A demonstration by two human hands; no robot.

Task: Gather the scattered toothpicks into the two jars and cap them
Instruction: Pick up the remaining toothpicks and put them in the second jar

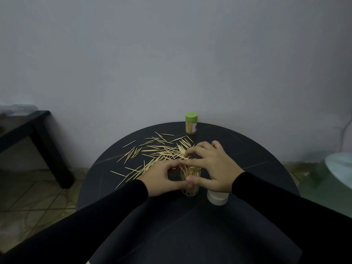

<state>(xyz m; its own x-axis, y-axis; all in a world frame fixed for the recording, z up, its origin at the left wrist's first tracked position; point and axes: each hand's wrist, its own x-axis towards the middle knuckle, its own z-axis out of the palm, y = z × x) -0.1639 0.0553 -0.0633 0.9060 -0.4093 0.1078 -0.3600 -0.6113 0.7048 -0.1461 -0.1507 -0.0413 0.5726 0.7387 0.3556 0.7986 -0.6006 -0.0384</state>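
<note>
Several loose toothpicks (162, 151) lie scattered over the middle of the round black table (247, 149). A clear open jar (191, 182) partly filled with toothpicks stands near me. My left hand (162, 178) grips the jar, thumb and forefinger curled around its side. My right hand (211, 164) hovers over the jar's mouth, fingertips pinching toothpicks at the pile's edge, thumb against the jar. A white cap (217, 198) lies on the table under my right wrist. A second jar with a green cap (191, 123), full of toothpicks, stands at the table's far edge.
A grey wall rises right behind the table. A black side table (38, 134) stands at the left on a tiled floor. A pale round object (339, 164) shows at the right edge.
</note>
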